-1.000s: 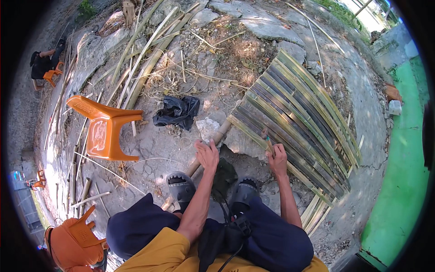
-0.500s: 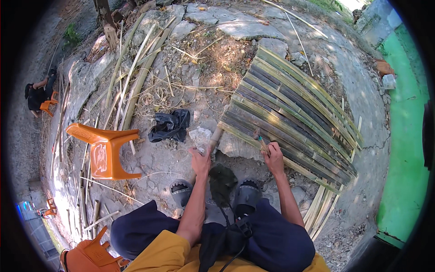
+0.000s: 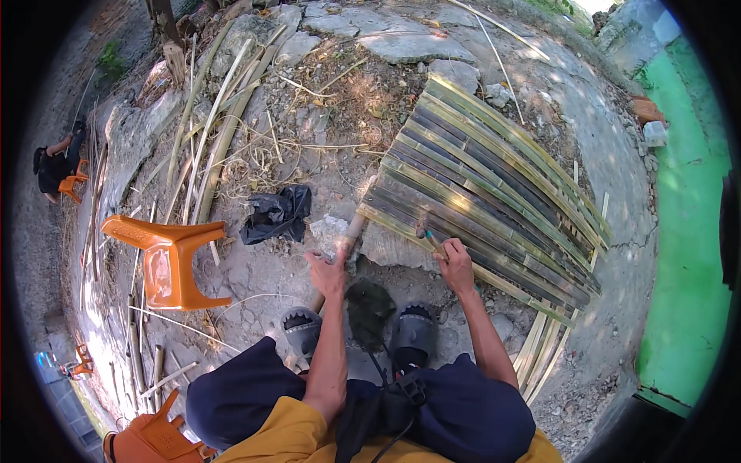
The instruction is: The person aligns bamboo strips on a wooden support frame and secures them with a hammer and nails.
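Seen from above, a seated person works on a mat of split bamboo strips (image 3: 494, 193) lying on stony ground at two o'clock from their feet. The left hand (image 3: 328, 270) grasps a bamboo pole (image 3: 349, 235) along the mat's near edge. The right hand (image 3: 455, 262) clenches a small tool handle (image 3: 431, 238) on the strips. Likely fastening; next calls for steadying pole against strip.
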Tool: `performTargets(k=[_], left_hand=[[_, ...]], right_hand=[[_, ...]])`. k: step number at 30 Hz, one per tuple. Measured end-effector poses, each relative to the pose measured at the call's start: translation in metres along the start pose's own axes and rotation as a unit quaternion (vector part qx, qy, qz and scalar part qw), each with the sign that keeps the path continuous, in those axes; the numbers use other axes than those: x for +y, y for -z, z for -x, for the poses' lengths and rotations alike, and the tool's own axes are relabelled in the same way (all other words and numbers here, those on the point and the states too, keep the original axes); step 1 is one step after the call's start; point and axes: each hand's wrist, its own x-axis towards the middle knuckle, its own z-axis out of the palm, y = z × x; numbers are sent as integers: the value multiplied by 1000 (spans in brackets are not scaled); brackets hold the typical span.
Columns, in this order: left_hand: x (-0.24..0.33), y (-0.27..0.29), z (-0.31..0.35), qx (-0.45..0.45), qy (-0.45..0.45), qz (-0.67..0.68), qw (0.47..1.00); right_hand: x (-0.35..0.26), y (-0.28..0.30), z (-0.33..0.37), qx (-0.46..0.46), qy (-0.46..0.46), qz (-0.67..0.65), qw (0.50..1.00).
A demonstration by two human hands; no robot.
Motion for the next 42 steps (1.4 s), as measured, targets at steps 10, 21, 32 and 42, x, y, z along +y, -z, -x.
performTargets(k=[10,21,32,42], left_hand=[[-10,-20,-10,45,-62,-75,994],[-42,-50,-57,-19,-26,-56,998],[-29,-41,-56,-16,-44,-11,999],[-39,-41,-58,-29,-40,47,998]], right_hand=[[-1,8,24,85,-24,-40,995],[-3,64,317,128,-367,99,916],[100,126,345,248,-507,363,742],[104,136,342,6,-574,328,750]])
